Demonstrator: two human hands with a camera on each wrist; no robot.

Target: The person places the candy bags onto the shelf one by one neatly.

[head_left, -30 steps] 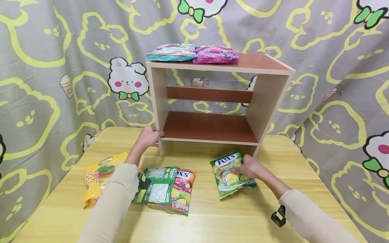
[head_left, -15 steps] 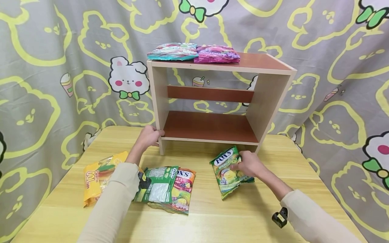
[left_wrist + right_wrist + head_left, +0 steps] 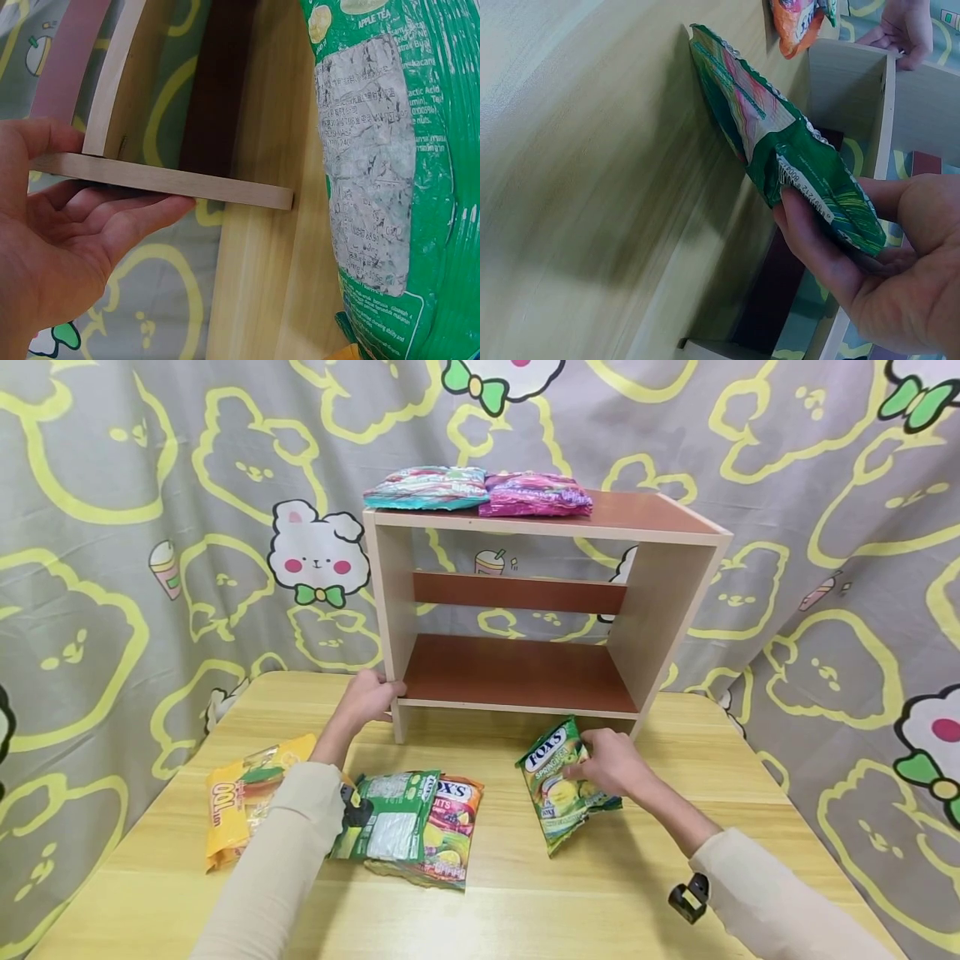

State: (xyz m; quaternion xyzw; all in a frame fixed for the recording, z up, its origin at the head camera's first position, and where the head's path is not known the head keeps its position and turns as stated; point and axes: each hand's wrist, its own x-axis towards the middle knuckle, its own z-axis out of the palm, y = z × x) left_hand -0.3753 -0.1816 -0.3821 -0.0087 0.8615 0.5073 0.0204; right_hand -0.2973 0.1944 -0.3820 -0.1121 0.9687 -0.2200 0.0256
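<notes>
My right hand (image 3: 617, 767) grips a green FOX'S candy bag (image 3: 553, 785) by its right edge, in front of the shelf's right side. In the right wrist view the bag (image 3: 780, 142) is seen edge-on, tilted over the table, with thumb and fingers on opposite faces. My left hand (image 3: 367, 697) holds the lower left side panel of a small wooden shelf (image 3: 517, 672). The left wrist view has the thumb on one side of that panel (image 3: 165, 176) and fairly straight fingers along the other. Beneath my left forearm lie a green candy bag (image 3: 393, 818) and an orange-red FOX'S bag (image 3: 453, 827).
A yellow candy bag (image 3: 232, 810) lies at the table's left, partly behind my left sleeve. On the shelf's top board sit a teal candy bag (image 3: 427, 489) and a pink-purple one (image 3: 534, 495). A patterned curtain (image 3: 97, 527) hangs behind the wooden table (image 3: 525, 910).
My right hand has tilted the green FOX'S bag, its top edge swinging left and up and its right side lifting. My left hand has stayed on the shelf panel.
</notes>
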